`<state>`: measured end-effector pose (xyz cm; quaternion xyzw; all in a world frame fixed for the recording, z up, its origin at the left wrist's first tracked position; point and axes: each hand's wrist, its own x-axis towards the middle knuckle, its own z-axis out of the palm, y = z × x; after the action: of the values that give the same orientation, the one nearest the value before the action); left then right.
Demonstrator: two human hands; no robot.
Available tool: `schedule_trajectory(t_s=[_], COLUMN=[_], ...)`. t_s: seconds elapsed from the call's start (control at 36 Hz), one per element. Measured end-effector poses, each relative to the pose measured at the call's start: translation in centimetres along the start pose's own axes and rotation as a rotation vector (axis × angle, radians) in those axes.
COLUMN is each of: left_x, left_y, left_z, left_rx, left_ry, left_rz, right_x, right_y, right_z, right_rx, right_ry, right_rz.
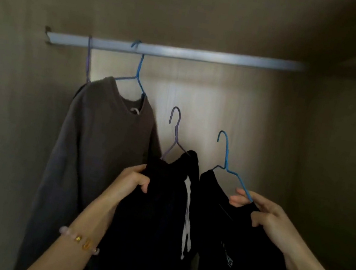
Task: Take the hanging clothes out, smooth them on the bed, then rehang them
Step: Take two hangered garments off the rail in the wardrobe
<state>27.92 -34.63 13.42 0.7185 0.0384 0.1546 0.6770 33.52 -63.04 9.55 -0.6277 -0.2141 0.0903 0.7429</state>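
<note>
Below the rail (207,56), left hand (133,180) and right hand (260,210) grip black garments (156,212), details shadowed.

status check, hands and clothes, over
Left hand grips black drawstring garment, right hand grips second black garment. Both off the rail. Grey sweater hangs on it, left of both.

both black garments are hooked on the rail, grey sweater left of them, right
Not hooked: the head view shows both black garments off the rail, hooks free, held by the left hand and right hand. The grey sweater does hang left of them.
</note>
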Motion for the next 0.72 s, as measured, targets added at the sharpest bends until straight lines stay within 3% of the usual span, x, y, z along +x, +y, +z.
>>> schedule_trajectory(t_s=[0.14, 0.25, 0.39, 0.56, 0.72], left_x=[-7.9, -14.8, -23.5, -34.8, -44.0], left_y=[-7.4, -12.1, -16.8, -21.0, -20.2], left_z=[-0.7, 0.1, 0.7, -0.5, -1.0], left_rx=[-0.08, -0.07, -0.06, -0.04, -0.015], left_ry=[-0.052, -0.016, 0.157, 0.41, 0.731], left_rz=[0.022, -0.074, -0.202, -0.37, -0.427], right_x=[-4.3, -7.6, -10.9, -13.0, -14.4], right_y=[6.2, 9.3, 12.8, 16.3, 17.7], right_z=[0.1, -0.4, 0.2, 3.4, 10.1], right_rx=[-0.063, -0.085, -0.297, -0.331, -0.397], right_ry=[-0.103, -0.241, -0.51, -0.841, -1.149], right_rz=[0.075, 0.168, 0.177, 0.277, 0.195])
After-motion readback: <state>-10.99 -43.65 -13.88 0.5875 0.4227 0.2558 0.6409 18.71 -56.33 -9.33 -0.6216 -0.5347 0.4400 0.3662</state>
